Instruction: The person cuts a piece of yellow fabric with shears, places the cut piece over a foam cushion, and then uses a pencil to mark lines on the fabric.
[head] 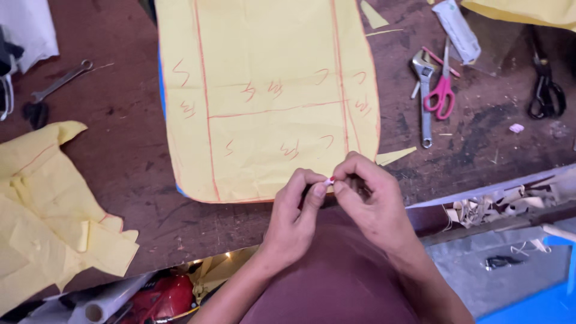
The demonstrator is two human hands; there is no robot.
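Observation:
A large yellow paper pattern [264,72] with red drawn lines and marks lies on a dark wooden workbench [120,138], a blue layer peeking out under its left edge. My left hand [297,219] and my right hand [369,201] meet at the pattern's near edge. Their fingertips pinch one small red and white object [329,180] between them; its kind is too small to tell. Both hands sit just over the bench's front edge, above my maroon-clad lap.
Pink-handled scissors [443,90] and an adjustable wrench [424,90] lie to the right, black scissors [546,90] farther right. A spanner [60,81] lies at the left. Yellow paper offcuts [48,216] pile at the near left. Scraps fill a ledge [498,207] at the right.

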